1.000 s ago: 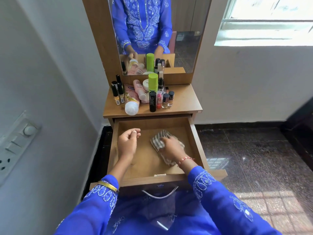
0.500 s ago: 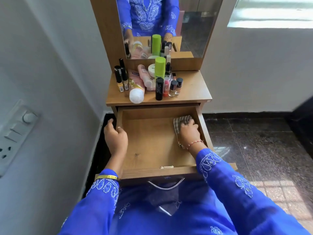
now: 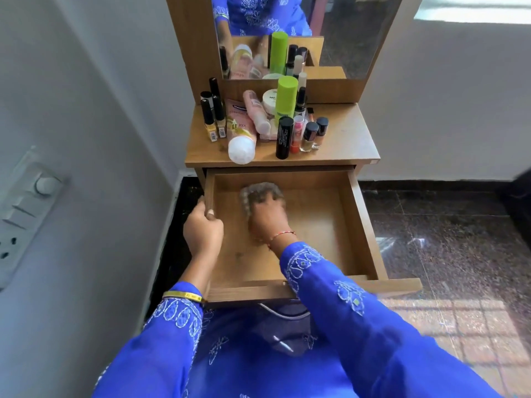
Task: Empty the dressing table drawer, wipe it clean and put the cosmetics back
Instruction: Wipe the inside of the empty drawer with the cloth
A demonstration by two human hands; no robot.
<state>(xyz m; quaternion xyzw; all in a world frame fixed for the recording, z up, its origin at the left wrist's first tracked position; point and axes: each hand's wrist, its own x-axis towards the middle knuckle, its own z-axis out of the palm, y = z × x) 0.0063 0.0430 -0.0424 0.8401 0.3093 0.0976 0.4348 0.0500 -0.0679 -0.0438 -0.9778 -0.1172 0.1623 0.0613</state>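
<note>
The pulled-out drawer (image 3: 316,214) holds only a striped cloth (image 3: 260,193) at its far left, pressed down under the curled fingers of the right hand (image 3: 267,219), while the left hand (image 3: 202,228) grips the drawer's left wall and the cosmetics (image 3: 267,122) crowd the table (image 3: 344,139) above.

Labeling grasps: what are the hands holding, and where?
Left hand grips the drawer's left wall at its top edge. Right hand presses on the cloth, blurred; hold unclear.
</note>
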